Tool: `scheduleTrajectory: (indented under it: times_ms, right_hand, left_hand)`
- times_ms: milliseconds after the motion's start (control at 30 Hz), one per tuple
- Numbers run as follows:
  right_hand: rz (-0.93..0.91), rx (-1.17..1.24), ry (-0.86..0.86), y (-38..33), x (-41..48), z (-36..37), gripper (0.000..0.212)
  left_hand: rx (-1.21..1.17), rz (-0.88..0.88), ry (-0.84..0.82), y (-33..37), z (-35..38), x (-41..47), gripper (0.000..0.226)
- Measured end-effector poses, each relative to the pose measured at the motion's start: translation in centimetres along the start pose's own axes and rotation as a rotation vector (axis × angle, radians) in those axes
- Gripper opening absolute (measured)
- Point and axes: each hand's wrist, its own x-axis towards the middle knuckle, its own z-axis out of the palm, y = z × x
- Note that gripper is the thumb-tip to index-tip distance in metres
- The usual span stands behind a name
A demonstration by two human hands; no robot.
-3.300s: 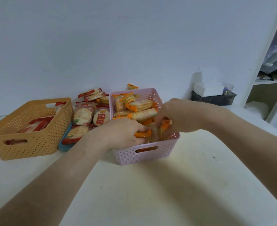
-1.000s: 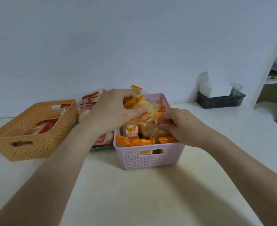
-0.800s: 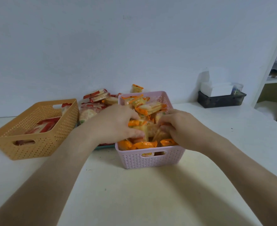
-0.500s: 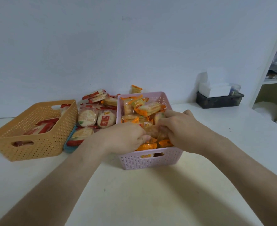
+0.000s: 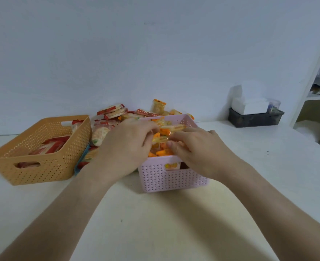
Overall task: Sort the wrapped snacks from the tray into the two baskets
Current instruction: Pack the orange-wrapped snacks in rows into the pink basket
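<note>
At far left we keep the orange basket [image 5: 42, 147] for red-wrapped snacks [image 5: 49, 146]; the tray [image 5: 81, 161] beside it holds unsorted packs. Our left hand [image 5: 127, 146] and right hand [image 5: 195, 147], fingers curled, press into the pink basket [image 5: 172, 176], seemingly settling orange-wrapped snacks [image 5: 163, 136]; we cannot tell what either grips.

Print on the snack wrappers [image 5: 171, 166] is too blurred to read.

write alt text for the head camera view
Both hands, left hand and right hand, dig among orange-wrapped snacks in a pink basket on a white table. An orange basket holds red-wrapped snacks.
</note>
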Motion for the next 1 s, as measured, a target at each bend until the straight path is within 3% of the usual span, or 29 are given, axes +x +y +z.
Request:
scheduleTrajectory:
  times_ms: [133, 200, 333, 500, 667, 767, 1000]
  right_hand:
    - [-0.045, 0.056, -0.050, -0.2, 0.6, -0.1, 0.030]
    - [-0.052, 0.097, -0.051, -0.3, 0.6, 0.3, 0.028]
    - [-0.075, 0.144, -0.029, -0.3, -0.1, 1.0, 0.029]
    - [-0.048, 0.088, -0.013, -0.7, -1.5, 1.4, 0.034]
    - [-0.044, 0.078, -0.023, -1.0, -1.7, 1.2, 0.033]
    - [-0.051, 0.080, -0.035, -1.4, -1.9, 1.2, 0.035]
    - [-0.051, 0.051, -0.151, -1.4, -2.0, 0.7, 0.033]
  left_hand:
    - [0.119, -0.174, -0.340, -0.4, 0.1, 0.7, 0.041]
    - [0.115, -0.184, -0.420, -0.6, 0.2, 0.9, 0.048]
    - [0.081, -0.177, -0.410, -1.1, 1.1, 1.3, 0.046]
    - [0.052, -0.013, -0.216, -0.7, 1.7, -0.4, 0.032]
    - [-0.057, 0.007, -0.154, -0.5, 1.3, -1.9, 0.021]
    - [-0.054, 0.070, -0.184, -0.8, 1.4, -2.3, 0.028]
    - [0.240, 0.064, -0.400, 1.4, 0.8, -1.7, 0.035]
